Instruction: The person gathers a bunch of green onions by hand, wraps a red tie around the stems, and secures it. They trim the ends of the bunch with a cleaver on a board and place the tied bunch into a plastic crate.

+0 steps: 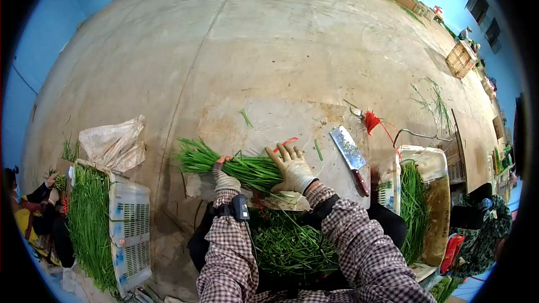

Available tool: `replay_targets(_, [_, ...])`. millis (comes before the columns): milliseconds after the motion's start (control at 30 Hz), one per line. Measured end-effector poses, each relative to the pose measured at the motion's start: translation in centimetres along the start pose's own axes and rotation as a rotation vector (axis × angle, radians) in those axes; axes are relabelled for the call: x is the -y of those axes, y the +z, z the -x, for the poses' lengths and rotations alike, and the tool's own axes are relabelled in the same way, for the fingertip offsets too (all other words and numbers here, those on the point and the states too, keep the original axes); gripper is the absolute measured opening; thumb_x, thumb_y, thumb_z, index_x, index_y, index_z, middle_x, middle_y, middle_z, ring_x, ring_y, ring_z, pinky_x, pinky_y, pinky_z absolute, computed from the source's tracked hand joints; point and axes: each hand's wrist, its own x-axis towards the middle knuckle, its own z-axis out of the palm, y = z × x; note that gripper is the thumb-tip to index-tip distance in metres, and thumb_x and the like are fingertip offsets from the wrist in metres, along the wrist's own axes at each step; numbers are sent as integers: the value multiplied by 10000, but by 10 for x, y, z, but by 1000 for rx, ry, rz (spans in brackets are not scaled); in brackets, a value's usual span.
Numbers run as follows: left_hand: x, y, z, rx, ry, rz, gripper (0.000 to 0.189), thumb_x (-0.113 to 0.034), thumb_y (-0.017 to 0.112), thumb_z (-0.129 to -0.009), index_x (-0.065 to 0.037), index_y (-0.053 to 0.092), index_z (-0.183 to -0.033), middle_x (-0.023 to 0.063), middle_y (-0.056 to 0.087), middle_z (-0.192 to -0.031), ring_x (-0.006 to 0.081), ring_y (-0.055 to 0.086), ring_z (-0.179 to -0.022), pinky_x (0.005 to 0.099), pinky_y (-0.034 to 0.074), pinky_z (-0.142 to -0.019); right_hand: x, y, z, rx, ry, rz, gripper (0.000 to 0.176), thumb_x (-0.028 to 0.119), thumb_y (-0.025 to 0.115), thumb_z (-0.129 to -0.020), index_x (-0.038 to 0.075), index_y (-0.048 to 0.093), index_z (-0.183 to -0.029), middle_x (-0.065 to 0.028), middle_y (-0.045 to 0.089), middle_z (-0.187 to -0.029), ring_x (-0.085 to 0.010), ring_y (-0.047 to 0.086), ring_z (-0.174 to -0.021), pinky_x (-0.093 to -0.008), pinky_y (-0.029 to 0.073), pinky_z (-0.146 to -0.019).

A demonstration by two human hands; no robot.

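Observation:
A bunch of long green chives (255,171) lies across the board (224,118) in front of me. My left hand (225,178), in a pale glove with bare fingertips showing, is wrapped around the middle of it. At the bunch's right end my gloved right hand (295,169) rests with its fingers spread. A red tie strip (286,143) shows right at those fingertips. To the right, a cleaver (349,148) with a wet blade and dark red handle lies on the board. Loose cut greens (292,244) are heaped below, between my knees.
Crates of chives stand at my left (132,230) and right (441,207). A bundle of red ties (371,122) lies beyond the cleaver, near a bent metal rod (421,133). A white sack (115,143) lies at left. Other people sit close on both sides and along the far right wall.

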Motion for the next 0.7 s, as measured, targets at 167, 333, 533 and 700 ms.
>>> replay_targets(167, [-9, 6, -2, 51, 0, -104, 141, -118, 633, -726, -78, 499, -746, 27, 543, -726, 174, 518, -685, 319, 460, -702, 6, 8, 6, 61, -109, -33, 1072, 498, 753, -592, 164, 161, -1420, -188, 373, -1343, -353, 314, -1273, -490, 226, -1055])
replay_targets(333, [0, 18, -14, -60, 90, -52, 151, -117, 633, -718, -79, 489, -737, 34, 525, -725, 183, 514, -700, 336, 466, -715, -9, 19, -6, -4, -39, -38, 1014, 532, 734, -604, 157, 231, -1401, -177, 449, -1267, -369, 451, -1128, -485, 315, -975])
replay_targets(533, [15, 23, -24, -209, 265, -165, 118, -169, 607, -738, -86, 523, -744, 30, 539, -725, 178, 528, -702, 336, 462, -722, -11, 12, -8, 31, -35, -46, 1090, 611, 720, -567, 175, 191, -1414, -180, 414, -1309, -363, 431, -1164, -486, 318, -975])
replay_targets(700, [2, 16, -26, -140, 129, -294, 268, -232, 642, -754, -32, 566, -914, 100, 591, -909, 195, 541, -855, 326, 459, -754, -10, 31, -9, 39, 8, 39, 897, 349, 720, -682, 211, 207, -1404, -161, 480, -1197, -320, 483, -1102, -447, 393, -888])
